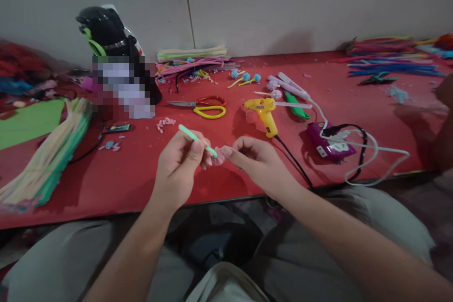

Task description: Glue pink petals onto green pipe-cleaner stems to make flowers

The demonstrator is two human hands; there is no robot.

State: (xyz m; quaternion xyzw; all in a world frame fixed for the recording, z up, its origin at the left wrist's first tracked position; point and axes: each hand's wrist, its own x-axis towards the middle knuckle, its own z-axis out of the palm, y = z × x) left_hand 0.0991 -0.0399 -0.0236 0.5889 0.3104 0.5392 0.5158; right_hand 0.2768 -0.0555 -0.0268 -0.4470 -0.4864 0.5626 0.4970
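My left hand (182, 163) is closed on a light green stem (191, 134), held between thumb and fingers and slanting down to the right. At the stem's lower end sits a small pink fuzzy piece (218, 156). The thumb and fingertips of my right hand (256, 158) pinch the right side of that pink piece. Both hands are above the front part of the red table (219, 184). Small pink bits (165, 124) lie behind my left hand. Scissors (208, 107) with red and yellow handles rest farther back.
A yellow glue gun (264, 114) with a black cord lies behind my right hand. Right of it is a purple power strip (327, 144) with cables. Pipe cleaners (60, 151) are bundled at the left, near a black object (106, 28). More bundles (392, 63) lie back right.
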